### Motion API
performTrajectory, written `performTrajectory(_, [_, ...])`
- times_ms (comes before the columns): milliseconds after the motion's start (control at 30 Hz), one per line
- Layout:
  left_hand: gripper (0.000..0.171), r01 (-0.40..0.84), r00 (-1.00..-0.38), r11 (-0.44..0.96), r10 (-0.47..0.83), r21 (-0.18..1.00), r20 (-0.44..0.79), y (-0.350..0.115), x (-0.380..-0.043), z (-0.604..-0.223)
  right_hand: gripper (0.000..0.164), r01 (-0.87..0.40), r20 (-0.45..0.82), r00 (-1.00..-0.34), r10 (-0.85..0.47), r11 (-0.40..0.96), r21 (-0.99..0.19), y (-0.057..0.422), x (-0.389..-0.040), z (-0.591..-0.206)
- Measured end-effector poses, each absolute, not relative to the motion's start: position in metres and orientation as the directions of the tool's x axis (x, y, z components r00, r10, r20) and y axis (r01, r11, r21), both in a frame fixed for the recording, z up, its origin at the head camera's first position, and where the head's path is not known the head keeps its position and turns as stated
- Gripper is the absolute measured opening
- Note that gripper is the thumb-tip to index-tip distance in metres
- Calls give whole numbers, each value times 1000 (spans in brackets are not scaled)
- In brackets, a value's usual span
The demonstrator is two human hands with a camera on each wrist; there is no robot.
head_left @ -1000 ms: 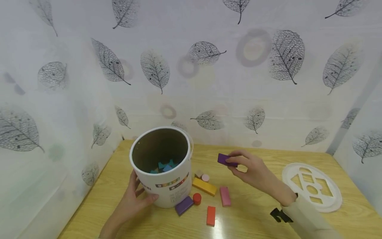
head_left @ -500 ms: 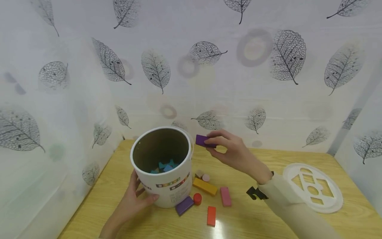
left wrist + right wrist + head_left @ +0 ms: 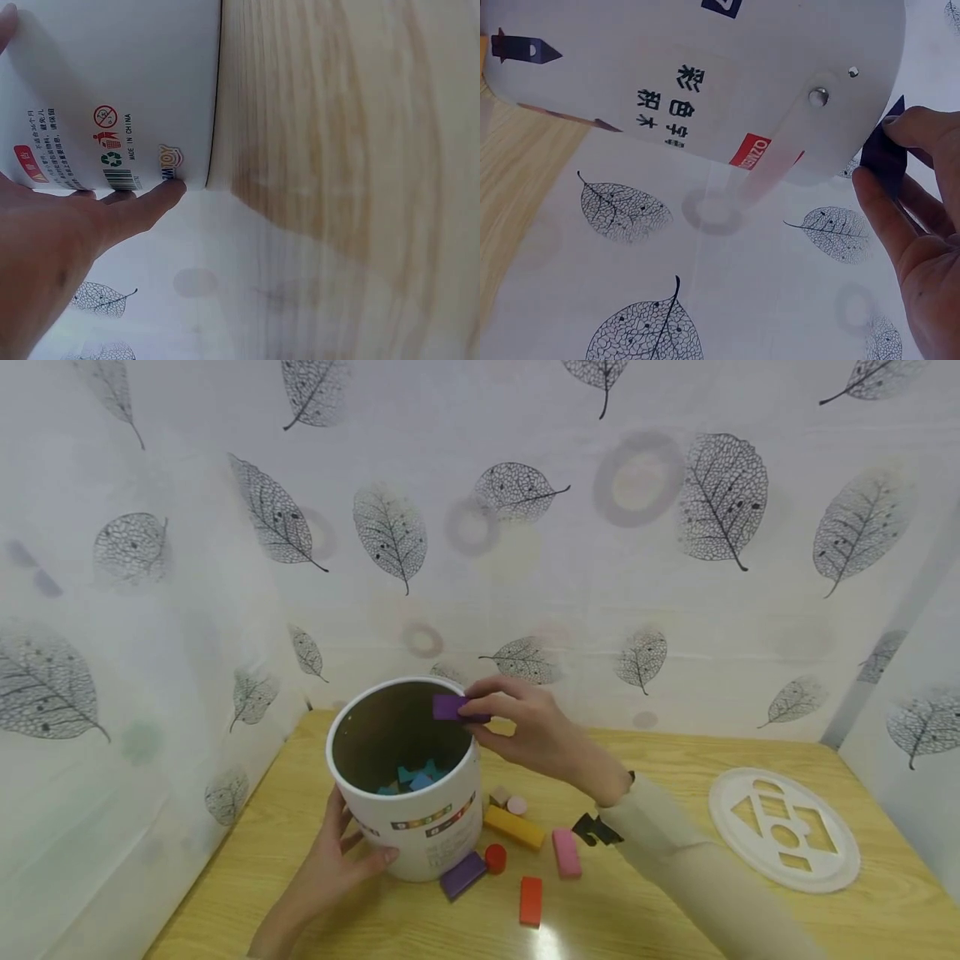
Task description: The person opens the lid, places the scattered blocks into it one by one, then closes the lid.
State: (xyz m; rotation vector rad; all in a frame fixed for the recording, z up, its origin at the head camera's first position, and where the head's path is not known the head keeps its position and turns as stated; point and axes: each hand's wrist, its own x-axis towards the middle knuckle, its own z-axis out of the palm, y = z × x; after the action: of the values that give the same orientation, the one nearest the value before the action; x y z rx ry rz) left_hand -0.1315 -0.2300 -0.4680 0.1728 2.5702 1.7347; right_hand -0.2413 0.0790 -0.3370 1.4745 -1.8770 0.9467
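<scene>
A purple rectangular block [image 3: 448, 707] is pinched between the thumb and fingers of my right hand [image 3: 525, 727], over the right rim of a white bucket [image 3: 442, 827]. In the right wrist view the same purple block [image 3: 885, 154] shows dark against the bucket's rim. Several teal and blue pieces [image 3: 420, 777] lie at the bottom inside the bucket. My left hand [image 3: 337, 860] holds the bucket's left side, thumb on the front and fingers curving round toward the back. The left wrist view has this hand [image 3: 82, 225] against the printed bucket wall [image 3: 150, 60].
Right of the bucket lie an orange block [image 3: 513, 827], a pink block [image 3: 566, 852], a red block [image 3: 530, 901], a red cylinder [image 3: 495, 859], another purple block [image 3: 464, 876] and a pale pink disc [image 3: 517, 806]. A white cut-out board [image 3: 723, 797] is at the far right.
My right hand has carried the purple block leftward and up, from above the table to over the bucket's opening. The left hand and bucket have stayed in place.
</scene>
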Motion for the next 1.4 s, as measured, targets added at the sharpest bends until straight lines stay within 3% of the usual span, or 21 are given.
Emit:
performTrajectory(833, [122, 87, -991, 365, 127, 927, 43, -233, -132, -471, 23, -959, 734, -277, -620, 135, -248, 31, -235, -327])
performTrajectory(1200, [122, 97, -990, 363, 127, 927, 54, -232, -133, -472, 21, -963, 762, -270, -588, 163, -216, 34, -231, -325])
performTrajectory(1400, [123, 79, -993, 372, 112, 925, 39, -230, -133, -468, 23, -963, 801, -264, -537, 198, -184, 64, -224, -320])
